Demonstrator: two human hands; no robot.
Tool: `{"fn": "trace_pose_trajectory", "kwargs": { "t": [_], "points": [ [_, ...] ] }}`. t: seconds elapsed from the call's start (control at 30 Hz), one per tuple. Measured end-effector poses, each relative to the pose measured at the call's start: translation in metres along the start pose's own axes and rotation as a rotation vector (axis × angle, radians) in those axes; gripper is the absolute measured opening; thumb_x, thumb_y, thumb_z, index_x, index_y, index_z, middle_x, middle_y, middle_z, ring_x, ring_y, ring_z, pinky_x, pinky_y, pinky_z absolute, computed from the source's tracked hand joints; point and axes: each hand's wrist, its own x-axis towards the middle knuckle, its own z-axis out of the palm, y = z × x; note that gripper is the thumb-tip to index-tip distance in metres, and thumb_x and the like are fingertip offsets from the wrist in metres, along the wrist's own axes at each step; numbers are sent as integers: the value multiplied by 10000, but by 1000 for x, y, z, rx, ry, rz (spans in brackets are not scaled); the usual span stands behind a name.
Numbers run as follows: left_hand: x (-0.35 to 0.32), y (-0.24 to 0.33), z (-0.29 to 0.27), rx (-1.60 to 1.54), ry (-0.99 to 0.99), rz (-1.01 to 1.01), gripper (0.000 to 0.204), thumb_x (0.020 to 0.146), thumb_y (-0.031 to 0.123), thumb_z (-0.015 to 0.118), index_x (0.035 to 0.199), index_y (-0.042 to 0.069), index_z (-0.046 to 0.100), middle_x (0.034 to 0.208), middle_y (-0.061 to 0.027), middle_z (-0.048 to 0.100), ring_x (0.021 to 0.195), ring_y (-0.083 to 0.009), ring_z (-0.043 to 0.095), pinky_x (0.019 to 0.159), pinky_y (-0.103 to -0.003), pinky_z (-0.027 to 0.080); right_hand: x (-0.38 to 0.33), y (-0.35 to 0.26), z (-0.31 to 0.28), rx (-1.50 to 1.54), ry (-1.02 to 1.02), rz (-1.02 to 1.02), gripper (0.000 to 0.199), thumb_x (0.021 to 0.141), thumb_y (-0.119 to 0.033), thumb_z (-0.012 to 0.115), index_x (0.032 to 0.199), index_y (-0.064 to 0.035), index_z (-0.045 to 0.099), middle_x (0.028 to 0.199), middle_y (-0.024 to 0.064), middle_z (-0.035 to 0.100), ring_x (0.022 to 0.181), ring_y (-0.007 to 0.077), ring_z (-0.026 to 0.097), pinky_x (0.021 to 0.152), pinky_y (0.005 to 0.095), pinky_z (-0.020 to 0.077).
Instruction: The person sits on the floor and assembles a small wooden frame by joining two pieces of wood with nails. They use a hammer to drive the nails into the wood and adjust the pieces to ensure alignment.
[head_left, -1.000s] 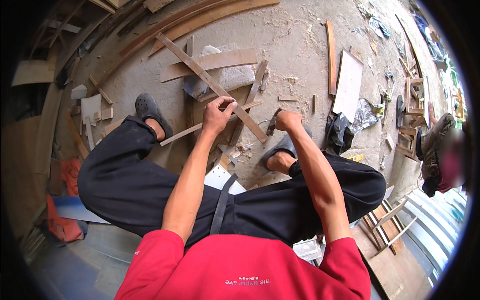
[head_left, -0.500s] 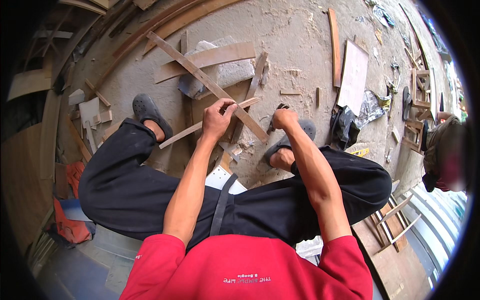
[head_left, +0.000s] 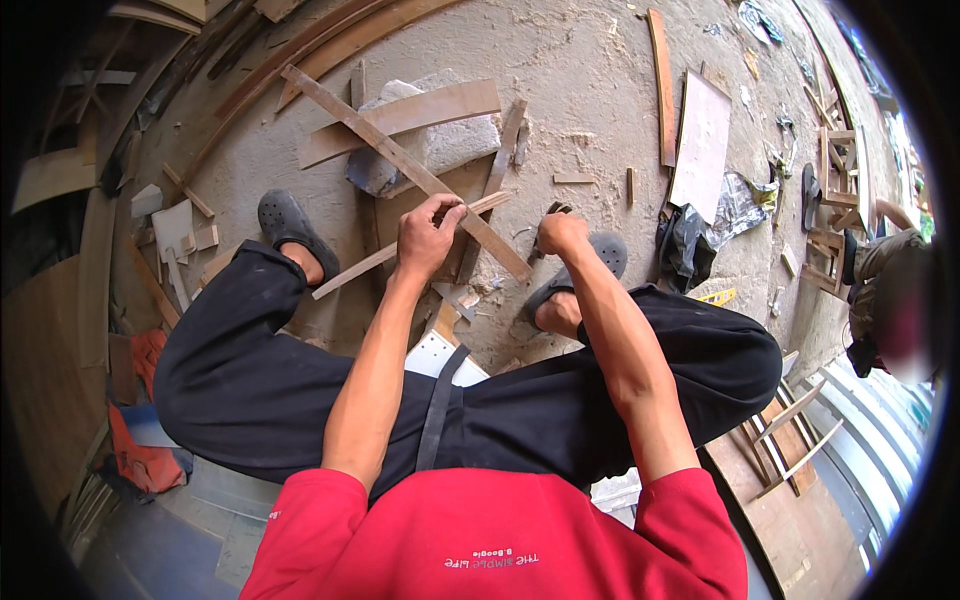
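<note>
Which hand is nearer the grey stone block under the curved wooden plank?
Left. The left hand grips thin wooden strips just below the grey stone block; the right hand, holding a dark tool, sits further right.

Red shirt [head_left: 500, 530], black trousers [head_left: 280, 390], grey clogs [head_left: 290, 222].

Crossed wooden strips [head_left: 420, 180] and stone block [head_left: 440, 140] ahead — bare concrete floor [head_left: 590, 90] beyond
</note>
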Motion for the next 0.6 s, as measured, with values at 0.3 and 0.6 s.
{"fn": "trace_pose_trajectory", "kwargs": {
  "t": [0.3, 0.6],
  "points": [
    [1, -8, 3, 91, 37, 159, 114, 880, 123, 674, 949, 32, 683, 803, -100, 703, 731, -161, 677, 667, -296, 513, -3, -1, 3, -16, 26, -37, 301, 800, -173, 663, 1086, -105, 724, 1181, 118, 672, 1083, 279, 656, 828, 395, 560],
    [2, -12, 4, 180, 81, 349, 104, 858, 109, 683, 937, 42, 671, 837, -125, 673, 756, -278, 652, 661, -364, 505, 5, 7, 15, 71, -18, -6, 269, 768, -143, 608, 980, -25, 725, 1060, 172, 699, 971, 306, 688, 785, 390, 557]
  ]
}}
